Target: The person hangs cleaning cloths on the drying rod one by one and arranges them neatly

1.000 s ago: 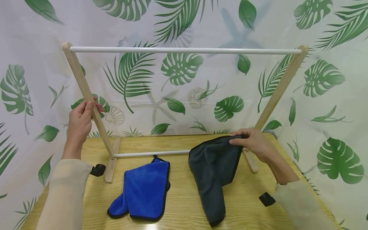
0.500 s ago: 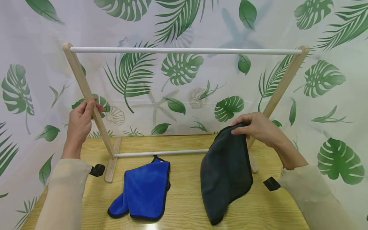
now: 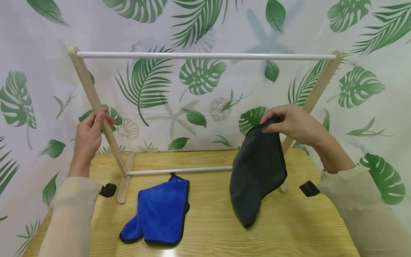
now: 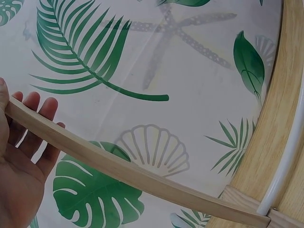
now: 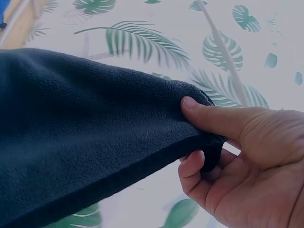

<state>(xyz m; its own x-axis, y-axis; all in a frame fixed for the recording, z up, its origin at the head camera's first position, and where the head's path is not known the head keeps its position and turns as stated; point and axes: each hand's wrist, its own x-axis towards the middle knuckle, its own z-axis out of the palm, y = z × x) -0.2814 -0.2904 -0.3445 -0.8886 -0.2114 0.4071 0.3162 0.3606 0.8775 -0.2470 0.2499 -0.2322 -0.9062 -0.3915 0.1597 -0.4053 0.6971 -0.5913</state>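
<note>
In the head view my left hand (image 3: 90, 137) grips the left wooden post (image 3: 86, 82) of a hanging rack, thumb on the near side. The left wrist view shows the fingers behind that post (image 4: 123, 173). My right hand (image 3: 298, 123) pinches the top corner of a dark grey towel (image 3: 258, 175) with black edging. The towel hangs from it before the rack's right side and covers part of the lower bar. Close up in the right wrist view, the thumb lies on the grey fleece (image 5: 104, 123). A folded blue towel (image 3: 163, 210) with black edging lies on the table.
The rack's white top bar (image 3: 205, 56) spans both posts, and a white lower bar (image 3: 179, 171) runs near the wooden tabletop (image 3: 205, 221). Behind stands a white leaf-printed curtain (image 3: 205, 128). The right wooden post (image 3: 321, 84) is partly behind my right hand.
My right hand has risen and moved slightly right, lifting the grey towel, whose lower end now hangs higher. My left hand and the blue towel have stayed in place.
</note>
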